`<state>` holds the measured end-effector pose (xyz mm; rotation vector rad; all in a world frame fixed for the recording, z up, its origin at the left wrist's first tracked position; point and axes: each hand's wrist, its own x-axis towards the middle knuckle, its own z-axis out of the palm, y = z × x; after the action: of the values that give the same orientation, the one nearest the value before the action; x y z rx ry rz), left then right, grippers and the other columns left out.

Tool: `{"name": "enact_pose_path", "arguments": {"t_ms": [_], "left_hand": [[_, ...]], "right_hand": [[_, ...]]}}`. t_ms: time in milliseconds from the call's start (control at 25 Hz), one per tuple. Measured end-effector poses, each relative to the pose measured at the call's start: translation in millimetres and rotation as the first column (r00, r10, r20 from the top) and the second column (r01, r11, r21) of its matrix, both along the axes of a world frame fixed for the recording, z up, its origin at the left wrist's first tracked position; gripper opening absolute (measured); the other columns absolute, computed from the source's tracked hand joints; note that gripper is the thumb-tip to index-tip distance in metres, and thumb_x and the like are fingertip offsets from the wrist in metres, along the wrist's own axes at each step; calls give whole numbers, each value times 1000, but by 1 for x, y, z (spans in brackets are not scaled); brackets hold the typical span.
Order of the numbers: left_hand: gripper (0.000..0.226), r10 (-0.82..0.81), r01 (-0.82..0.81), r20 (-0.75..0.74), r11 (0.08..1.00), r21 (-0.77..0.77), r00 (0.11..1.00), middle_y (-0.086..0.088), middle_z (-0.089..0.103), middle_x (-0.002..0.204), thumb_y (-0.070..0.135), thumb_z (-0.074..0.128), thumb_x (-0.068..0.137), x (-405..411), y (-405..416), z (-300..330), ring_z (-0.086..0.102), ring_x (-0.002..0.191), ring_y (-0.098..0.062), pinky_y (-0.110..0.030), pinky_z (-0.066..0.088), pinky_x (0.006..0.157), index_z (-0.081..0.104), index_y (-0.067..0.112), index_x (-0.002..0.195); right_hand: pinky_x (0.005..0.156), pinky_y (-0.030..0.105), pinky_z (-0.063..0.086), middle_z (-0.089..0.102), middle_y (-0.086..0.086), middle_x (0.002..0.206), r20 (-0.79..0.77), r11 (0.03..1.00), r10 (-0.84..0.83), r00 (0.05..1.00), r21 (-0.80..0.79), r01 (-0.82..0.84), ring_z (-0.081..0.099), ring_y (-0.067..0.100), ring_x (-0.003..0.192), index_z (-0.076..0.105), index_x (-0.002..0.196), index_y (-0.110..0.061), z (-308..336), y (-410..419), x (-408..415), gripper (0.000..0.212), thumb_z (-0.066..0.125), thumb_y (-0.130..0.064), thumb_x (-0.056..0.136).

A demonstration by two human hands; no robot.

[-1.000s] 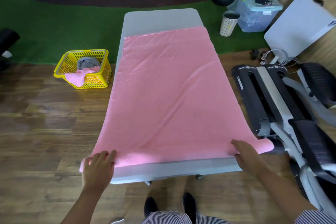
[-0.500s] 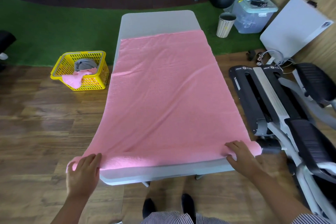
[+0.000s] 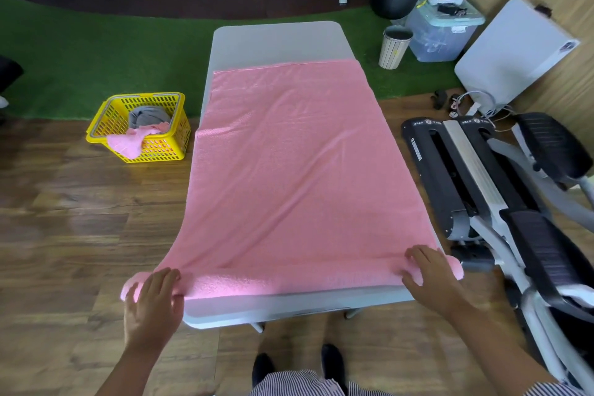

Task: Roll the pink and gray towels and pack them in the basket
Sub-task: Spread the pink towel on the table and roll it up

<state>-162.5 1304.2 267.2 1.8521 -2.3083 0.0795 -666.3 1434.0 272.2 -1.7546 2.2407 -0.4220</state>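
Note:
A large pink towel (image 3: pixel 295 170) lies spread flat along the grey table (image 3: pixel 276 42). Its near edge is turned over into a thin roll that sticks out past both table sides. My left hand (image 3: pixel 152 305) rests on the roll's left end with fingers laid over it. My right hand (image 3: pixel 429 276) presses on the roll's right end, fingers bent over it. On the floor to the left stands a yellow basket (image 3: pixel 170 151) holding a rolled gray towel (image 3: pixel 146 116) and a loose pink cloth (image 3: pixel 127 145) that hangs over its front rim.
A black and grey exercise machine (image 3: pixel 475 190) stands close along the table's right side. A bin (image 3: pixel 393 46), a clear storage box (image 3: pixel 440 32) and a white folded table (image 3: pixel 514 51) sit at the back right. Wooden floor surrounds me; green turf lies beyond.
Both hands have turned the towel's near edge over and pushed it a little away from me, so a thin roll has formed. The view has shifted slightly.

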Motion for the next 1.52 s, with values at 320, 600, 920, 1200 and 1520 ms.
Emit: {"name": "enact_pose_path", "arguments": {"t_ms": [320,600,920,1200,1520], "left_hand": [[38,-161,160,-24,985,-62,987,-3,72,84,23,40,78,-3,-16,13,69,76,-25,-52,44,84,75,11,89],[38,-202,202,6,979,13,979,3,67,73,20,34,77,-12,-31,10,67,67,-22,-47,51,63,71,15,85],[31,-110,113,-73,993,35,991,-3,68,92,23,38,85,-23,-31,11,66,79,-27,-52,49,75,65,11,93],[53,-270,277,-95,958,77,958,-9,68,104,32,43,71,-22,-22,10,63,96,-26,-40,43,95,67,4,109],[42,-284,292,-75,949,122,956,1,70,91,28,40,75,-20,-27,18,67,80,-24,-49,53,77,71,13,99]], "right_hand": [[109,45,18,64,2,102,2,998,-54,999,-31,54,57,23,102,67,105,-8,-13,10,-7,40,42,-29,82],[101,52,25,63,5,94,-124,996,88,988,-3,-89,62,25,89,67,101,-7,-12,10,-20,47,43,-32,68],[103,55,34,61,6,113,-167,997,-2,986,81,15,58,27,107,60,113,-10,-3,-6,-22,43,61,2,73],[93,61,41,65,5,97,-277,997,80,958,32,-74,63,26,94,67,103,-8,-11,-3,-15,53,80,-6,51],[114,47,14,61,4,112,-158,982,26,987,187,4,54,24,112,60,115,-11,4,-16,-19,35,56,-5,80]]}}
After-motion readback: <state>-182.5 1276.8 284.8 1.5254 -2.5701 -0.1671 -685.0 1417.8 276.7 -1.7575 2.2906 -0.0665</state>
